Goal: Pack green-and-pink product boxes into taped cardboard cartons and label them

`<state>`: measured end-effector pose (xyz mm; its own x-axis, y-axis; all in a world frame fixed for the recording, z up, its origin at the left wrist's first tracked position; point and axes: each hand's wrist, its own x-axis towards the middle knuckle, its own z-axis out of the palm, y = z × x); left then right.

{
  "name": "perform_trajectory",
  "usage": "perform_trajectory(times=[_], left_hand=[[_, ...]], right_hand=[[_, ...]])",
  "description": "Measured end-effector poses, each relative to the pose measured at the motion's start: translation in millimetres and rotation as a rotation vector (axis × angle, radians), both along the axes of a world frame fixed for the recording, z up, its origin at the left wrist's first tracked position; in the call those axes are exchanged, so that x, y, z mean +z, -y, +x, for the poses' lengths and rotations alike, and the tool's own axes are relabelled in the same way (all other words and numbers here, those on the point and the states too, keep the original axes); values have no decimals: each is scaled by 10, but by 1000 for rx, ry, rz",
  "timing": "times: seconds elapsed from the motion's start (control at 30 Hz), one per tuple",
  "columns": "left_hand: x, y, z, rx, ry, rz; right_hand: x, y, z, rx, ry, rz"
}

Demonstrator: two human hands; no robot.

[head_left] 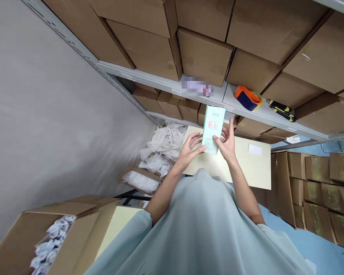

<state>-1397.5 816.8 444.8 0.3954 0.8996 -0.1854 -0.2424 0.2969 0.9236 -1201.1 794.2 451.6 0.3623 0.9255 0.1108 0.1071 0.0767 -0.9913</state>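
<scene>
Small pale-green carton (214,129), upright, held between both hands above far edge of cream bench (258,172). Left hand (189,149) partly closed, fingertips pinching carton's lower left side. Right hand (227,142) half open, fingers spread, thumb and fingertips pressed on carton's lower right edge. White label (255,149) lying near bench's right edge. Pile of white plastic bags (163,147) just off bench's left edge. Orange-and-blue tape dispenser (248,97) on shelf (160,81) behind, cardboard boxes (204,57) stacked above. Open box of white packets (48,244) at lower left.
</scene>
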Motion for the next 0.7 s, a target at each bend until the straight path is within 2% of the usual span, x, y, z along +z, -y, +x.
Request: perform_trajectory(times=[0.13,0.27,0.37,0.5,0.7], left_hand=[[-98,-58,-59,-182,60,-169],[-172,-13,10,-185,89,-182],[-205,15,84,-96,77,-139],[-209,41,173,100,-85,-36],[-85,203,301,298,-293,117]], right_hand=[[-51,62,16,49,-105,-19],[-96,79,34,93,-93,-43],[-89,71,66,99,-60,-49],[-21,81,41,0,45,-45],[63,85,-134,-82,165,-62]])
